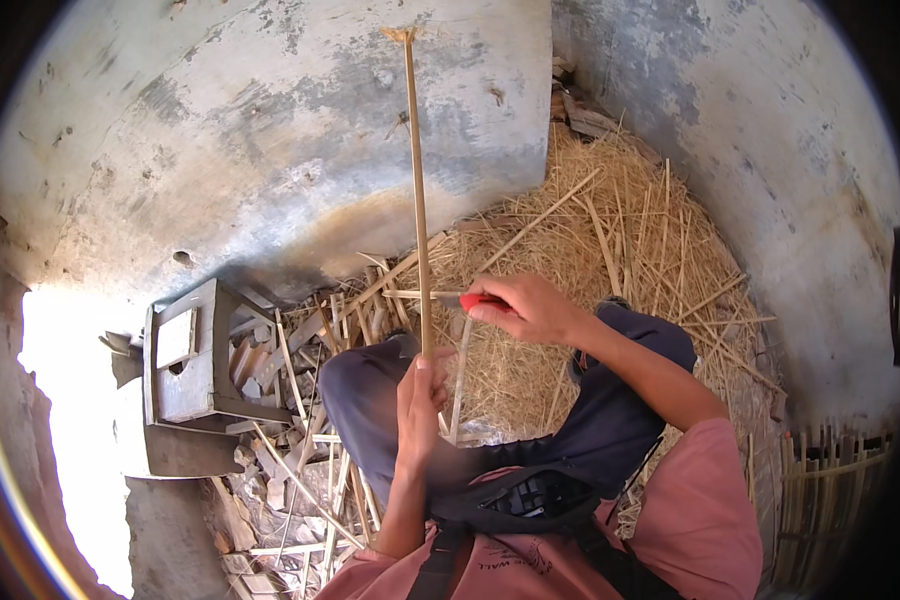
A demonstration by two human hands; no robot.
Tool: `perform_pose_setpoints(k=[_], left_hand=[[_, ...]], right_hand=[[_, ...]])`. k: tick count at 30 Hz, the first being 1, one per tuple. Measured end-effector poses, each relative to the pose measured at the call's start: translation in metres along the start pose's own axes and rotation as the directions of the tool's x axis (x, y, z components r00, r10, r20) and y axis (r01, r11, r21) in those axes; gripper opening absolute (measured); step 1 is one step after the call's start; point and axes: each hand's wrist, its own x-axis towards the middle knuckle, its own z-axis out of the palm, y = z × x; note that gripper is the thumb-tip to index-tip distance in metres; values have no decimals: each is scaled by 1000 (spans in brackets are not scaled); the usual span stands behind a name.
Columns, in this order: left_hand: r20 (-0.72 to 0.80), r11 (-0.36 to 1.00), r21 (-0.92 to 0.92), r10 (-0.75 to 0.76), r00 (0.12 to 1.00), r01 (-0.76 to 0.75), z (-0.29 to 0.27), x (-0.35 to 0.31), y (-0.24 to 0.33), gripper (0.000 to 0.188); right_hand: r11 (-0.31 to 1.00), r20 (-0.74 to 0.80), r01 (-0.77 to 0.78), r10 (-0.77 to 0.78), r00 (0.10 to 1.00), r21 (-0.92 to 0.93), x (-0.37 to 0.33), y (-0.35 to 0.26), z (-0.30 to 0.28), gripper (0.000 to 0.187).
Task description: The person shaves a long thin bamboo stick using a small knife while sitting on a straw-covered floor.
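My left hand [421, 395] is closed around the lower end of a long, pale bamboo strip [418, 180]. The strip rises away from me toward the wall, and its far end looks frayed or splayed. In my right hand [532, 308] is a knife [486, 301] with a red handle, gripped with the fingers wrapped round it. Its short blade points left and reaches the strip, a little beyond my left hand; whether it cuts into the strip I cannot tell.
Thin shavings [620, 220] and loose strips cover the floor ahead and right. A weathered wooden box [195, 355] stands at the left among broken bricks and sticks. Worn plaster walls [300, 130] close in ahead and right. A row of upright slats [835, 480] is at the lower right.
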Motion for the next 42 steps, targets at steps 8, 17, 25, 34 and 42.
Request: perform_pose_setpoints(k=[8,17,25,34,42], left_hand=[[29,995,-34,95,995,-94,1,6,-8,34],[95,996,-86,40,995,-31,12,4,2,30],[2,977,76,201,980,-200,17,12,0,28],[-127,822,511,361,924,-251,18,20,-3,47],[-149,752,621,391,908,-222,19,17,0,37]], right_hand=[[995,48,93,-92,995,-31,-3,-6,8,34],[993,101,111,-114,988,35,-6,-8,15,35],[989,52,148,-149,987,31,-6,-10,20,32],[984,-15,145,-147,989,-107,-10,-12,27,32],[978,-60,109,-122,991,-178,-13,-15,33,30]])
